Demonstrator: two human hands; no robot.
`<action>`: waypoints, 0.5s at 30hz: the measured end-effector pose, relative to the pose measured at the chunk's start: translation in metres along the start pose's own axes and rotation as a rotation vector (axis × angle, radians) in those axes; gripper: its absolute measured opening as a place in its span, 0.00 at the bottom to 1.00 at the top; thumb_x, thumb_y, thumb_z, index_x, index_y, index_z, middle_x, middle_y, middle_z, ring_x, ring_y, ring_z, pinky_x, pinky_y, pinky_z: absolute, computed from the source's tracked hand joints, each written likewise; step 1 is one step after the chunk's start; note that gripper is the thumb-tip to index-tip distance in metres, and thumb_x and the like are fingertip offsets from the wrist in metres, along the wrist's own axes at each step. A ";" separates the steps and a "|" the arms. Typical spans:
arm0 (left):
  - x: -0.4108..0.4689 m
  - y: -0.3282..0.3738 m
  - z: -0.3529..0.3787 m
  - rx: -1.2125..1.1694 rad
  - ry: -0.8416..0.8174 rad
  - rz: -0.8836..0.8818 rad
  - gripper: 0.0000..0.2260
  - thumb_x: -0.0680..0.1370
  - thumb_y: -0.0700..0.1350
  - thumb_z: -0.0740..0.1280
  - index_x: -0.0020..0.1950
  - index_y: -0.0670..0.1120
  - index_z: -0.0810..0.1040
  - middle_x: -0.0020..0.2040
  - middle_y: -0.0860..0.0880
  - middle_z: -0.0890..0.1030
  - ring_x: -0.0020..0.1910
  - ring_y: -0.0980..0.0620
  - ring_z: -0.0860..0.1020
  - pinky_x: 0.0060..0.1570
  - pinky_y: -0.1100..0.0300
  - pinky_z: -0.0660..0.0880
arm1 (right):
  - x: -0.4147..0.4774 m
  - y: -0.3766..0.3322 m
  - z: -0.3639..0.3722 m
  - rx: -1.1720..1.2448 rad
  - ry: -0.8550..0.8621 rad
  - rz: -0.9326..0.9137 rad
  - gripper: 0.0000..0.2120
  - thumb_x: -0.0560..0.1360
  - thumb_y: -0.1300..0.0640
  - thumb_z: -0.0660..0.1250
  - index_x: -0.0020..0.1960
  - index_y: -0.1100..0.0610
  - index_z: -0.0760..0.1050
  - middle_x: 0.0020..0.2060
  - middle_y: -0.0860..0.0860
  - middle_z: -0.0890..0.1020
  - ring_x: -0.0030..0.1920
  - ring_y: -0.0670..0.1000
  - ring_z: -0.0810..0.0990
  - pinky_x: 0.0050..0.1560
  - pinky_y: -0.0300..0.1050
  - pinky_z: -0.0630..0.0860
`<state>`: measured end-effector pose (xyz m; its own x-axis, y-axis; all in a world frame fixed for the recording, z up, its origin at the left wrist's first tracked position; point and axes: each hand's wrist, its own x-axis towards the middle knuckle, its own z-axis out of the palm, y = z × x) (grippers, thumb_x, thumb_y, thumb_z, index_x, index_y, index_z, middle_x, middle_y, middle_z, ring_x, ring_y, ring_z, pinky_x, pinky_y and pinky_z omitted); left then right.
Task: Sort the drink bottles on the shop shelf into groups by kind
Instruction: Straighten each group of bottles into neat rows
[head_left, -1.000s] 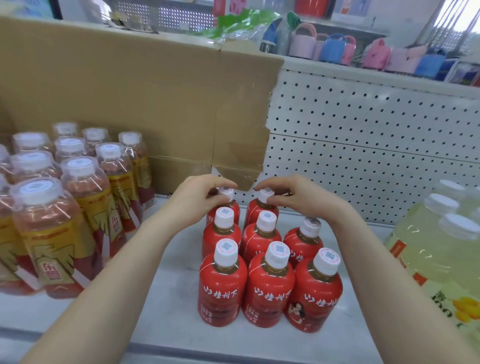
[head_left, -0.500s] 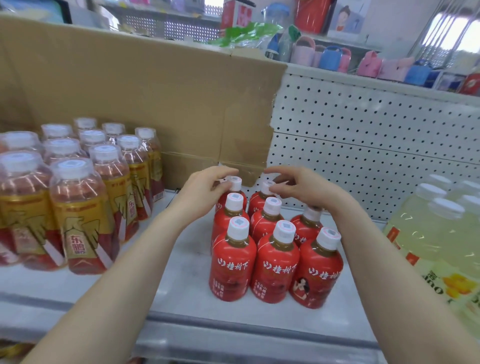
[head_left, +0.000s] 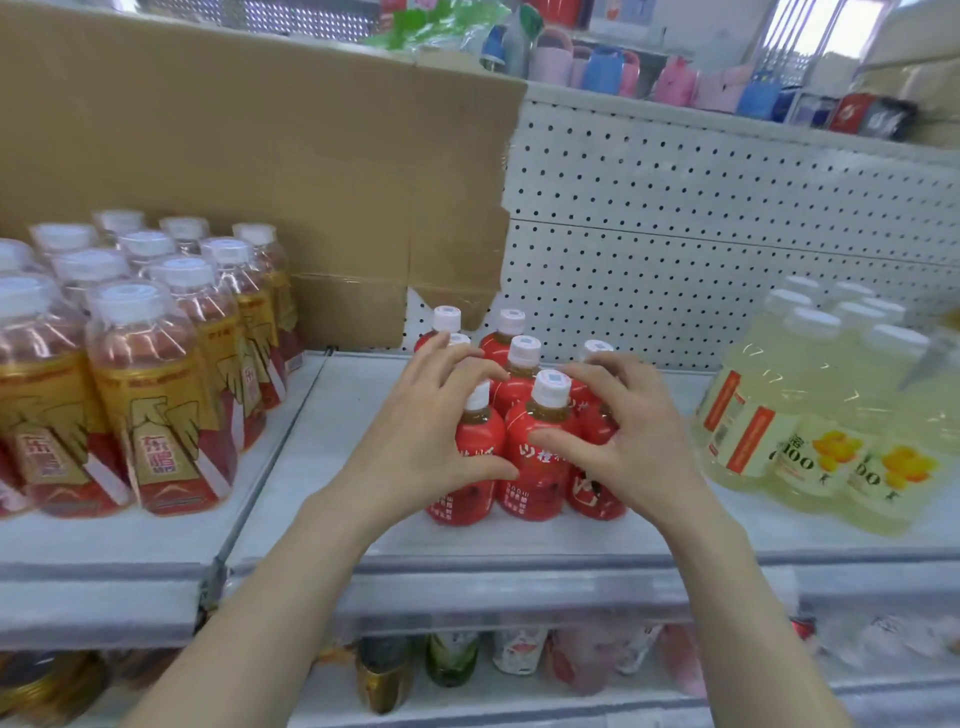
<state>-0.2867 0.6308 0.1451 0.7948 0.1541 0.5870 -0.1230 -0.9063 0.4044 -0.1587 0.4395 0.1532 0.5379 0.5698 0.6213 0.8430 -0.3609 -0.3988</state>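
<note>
Left hand (head_left: 431, 436) and right hand (head_left: 628, 447) came forward, grips clasping front red bottles (head_left: 530, 483) between them.

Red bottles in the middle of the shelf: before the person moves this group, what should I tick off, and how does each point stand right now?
1. Both hands on the group: ok. The left hand and right hand curl round the front red bottles.
2. Bottles upright: ok for all that show.
3. One kind only in the group: ok for those in view; behind the hands, cannot tell.
4. Apart from the gold-label bottles: ok, bare shelf lies between.
5. Apart from the pale yellow bottles: ok, a gap shows.
6. Full count of the group: cannot tell, the hands hide some.
</note>
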 end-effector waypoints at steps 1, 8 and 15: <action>0.000 -0.002 0.000 -0.006 0.002 0.011 0.35 0.62 0.61 0.80 0.66 0.56 0.71 0.69 0.56 0.69 0.79 0.54 0.52 0.74 0.58 0.54 | -0.001 0.001 0.004 -0.039 0.015 -0.021 0.33 0.63 0.31 0.72 0.64 0.46 0.79 0.60 0.45 0.73 0.63 0.49 0.70 0.63 0.35 0.62; 0.001 -0.013 -0.004 -0.058 -0.065 0.019 0.32 0.64 0.57 0.80 0.63 0.57 0.69 0.71 0.58 0.69 0.80 0.57 0.47 0.73 0.58 0.55 | 0.002 -0.001 0.017 -0.106 0.115 -0.078 0.34 0.64 0.31 0.70 0.61 0.51 0.81 0.53 0.52 0.76 0.56 0.57 0.73 0.59 0.35 0.60; 0.005 -0.018 -0.004 -0.081 -0.092 -0.002 0.32 0.63 0.58 0.80 0.61 0.59 0.69 0.70 0.61 0.66 0.80 0.59 0.45 0.71 0.59 0.56 | 0.005 0.003 0.022 -0.159 0.129 -0.090 0.33 0.65 0.30 0.68 0.60 0.52 0.80 0.52 0.51 0.76 0.54 0.55 0.72 0.56 0.37 0.61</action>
<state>-0.2828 0.6497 0.1442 0.8459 0.1158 0.5206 -0.1658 -0.8707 0.4630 -0.1542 0.4574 0.1401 0.4477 0.5091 0.7351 0.8721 -0.4303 -0.2331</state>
